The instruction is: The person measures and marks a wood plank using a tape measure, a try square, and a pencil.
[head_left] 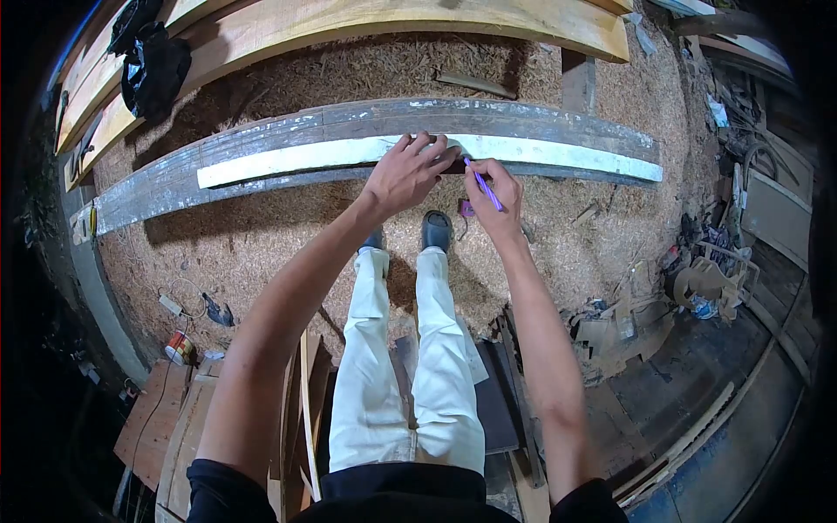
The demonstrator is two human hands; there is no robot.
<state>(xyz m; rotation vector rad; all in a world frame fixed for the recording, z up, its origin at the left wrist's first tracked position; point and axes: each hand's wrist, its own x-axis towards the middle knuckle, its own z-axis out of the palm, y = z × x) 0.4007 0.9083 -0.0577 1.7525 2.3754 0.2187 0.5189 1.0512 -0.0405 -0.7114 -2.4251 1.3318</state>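
A long white strip of board (296,160) lies across a weathered plank (340,122) in front of me. My left hand (411,172) is bent over the strip near its middle, fingers curled onto its top and the thumb side towards my right hand. My right hand (497,196) pinches a purple pen (485,188), its tip right at the strip's near edge beside my left fingertips. A dark patch under the strip's near edge shows between the hands.
Thick timber beams (392,33) cross the far side, with a black plastic bag (155,70) on them. Wood shavings (296,235) cover the ground. A small purple object (466,208) lies near my shoe (437,230). Boards and scrap lie on both sides; a tin (180,347) stands left.
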